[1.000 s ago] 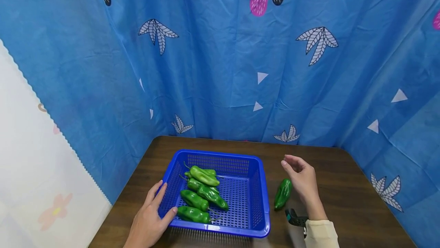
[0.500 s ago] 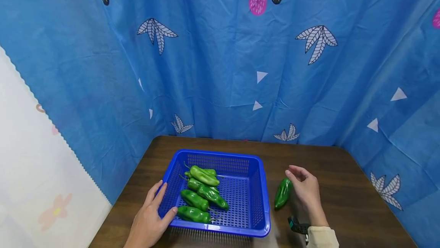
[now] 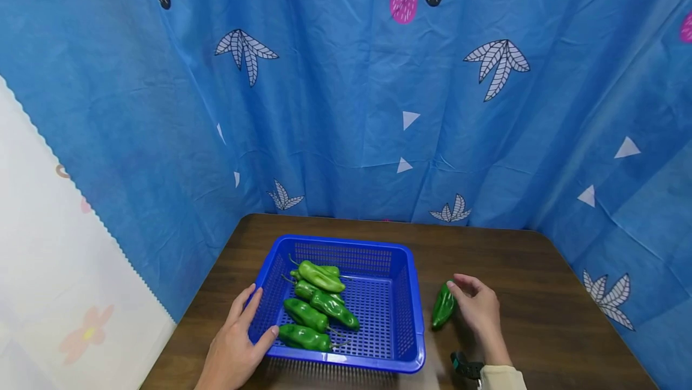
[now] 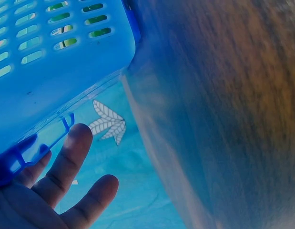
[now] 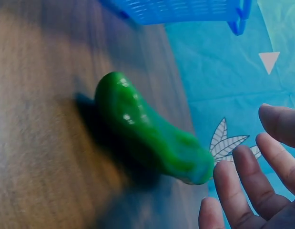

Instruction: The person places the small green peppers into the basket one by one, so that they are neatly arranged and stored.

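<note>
A blue plastic basket (image 3: pixel 420 318) with slotted walls holds several green peppers (image 3: pixel 305 315) along its left side. My left hand (image 3: pixel 233 342) lies at the basket's left front corner, thumb at the rim. In the left wrist view its fingers (image 4: pixel 71 155) are spread and fairly straight beside the rim. To the right of the basket a single dark green pepper (image 3: pixel 443 307) lies on the table. Over its far end is my right hand (image 3: pixel 480 306); the right wrist view shows its fingers apart beside the end of the pepper (image 5: pixel 142 124), not wrapped round it.
The dark wooden table (image 3: pixel 562 330) ends at a blue patterned curtain (image 3: pixel 346 107) behind and at the right. A white cloth (image 3: pixel 65 258) hangs at the left. Below the right hand a black strap (image 3: pixel 466 367) sits at the wrist.
My right hand has come down and nearer, to the far end of the loose pepper. The left hand, the basket and the peppers in it have stayed put.
</note>
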`<move>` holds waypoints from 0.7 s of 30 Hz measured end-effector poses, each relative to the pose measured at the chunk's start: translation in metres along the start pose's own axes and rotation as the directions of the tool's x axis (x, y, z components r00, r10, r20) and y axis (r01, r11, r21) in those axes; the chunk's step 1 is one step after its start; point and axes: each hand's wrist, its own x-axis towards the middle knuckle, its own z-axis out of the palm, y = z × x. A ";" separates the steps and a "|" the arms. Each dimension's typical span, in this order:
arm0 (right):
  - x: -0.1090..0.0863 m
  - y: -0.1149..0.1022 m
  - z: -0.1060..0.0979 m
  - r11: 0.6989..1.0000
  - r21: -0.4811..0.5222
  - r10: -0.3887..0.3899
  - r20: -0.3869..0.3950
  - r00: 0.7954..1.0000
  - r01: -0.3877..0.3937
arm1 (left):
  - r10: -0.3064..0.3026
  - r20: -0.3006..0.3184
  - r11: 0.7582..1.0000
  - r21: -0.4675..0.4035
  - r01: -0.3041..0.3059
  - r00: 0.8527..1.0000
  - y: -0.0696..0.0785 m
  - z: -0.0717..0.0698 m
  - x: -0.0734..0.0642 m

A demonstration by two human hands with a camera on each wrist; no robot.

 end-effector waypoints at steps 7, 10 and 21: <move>0.000 0.007 0.003 0.999 -0.018 0.035 0.008 0.999 -0.035 | -0.011 0.010 1.000 0.000 0.011 1.000 0.001 -0.001 0.000; 0.002 0.011 0.005 0.998 -0.025 0.052 -0.002 0.999 -0.052 | -0.019 0.016 1.000 -0.005 0.019 1.000 0.001 -0.001 0.000; 0.008 0.020 0.010 0.994 -0.083 0.068 0.039 0.997 -0.065 | -0.026 0.025 1.000 -0.003 0.026 0.999 0.002 -0.001 -0.001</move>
